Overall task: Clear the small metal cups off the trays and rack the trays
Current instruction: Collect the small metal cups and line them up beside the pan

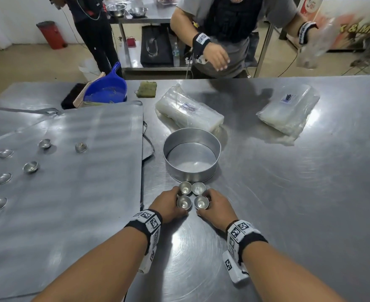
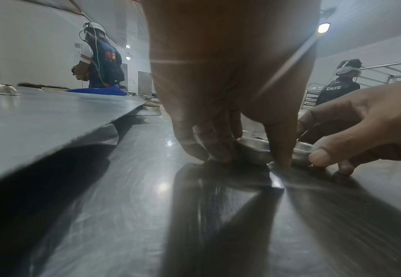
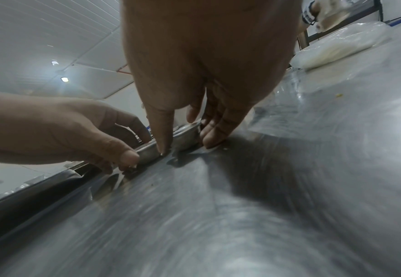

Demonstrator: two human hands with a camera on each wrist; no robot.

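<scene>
Four small cups (image 1: 192,195) cluster upright on table (image 1: 288,192), just before round pan (image 1: 191,156). Left hand (image 1: 169,205) curls fingers around near-left cup (image 1: 183,201); right hand (image 1: 215,205) curls around near-right cup (image 1: 201,202). Pan empty. Tray (image 1: 71,171) at left carries about nine cups (image 1: 30,167) yet. Judgement: early stage; most clearing left, racking not begun.
</scene>
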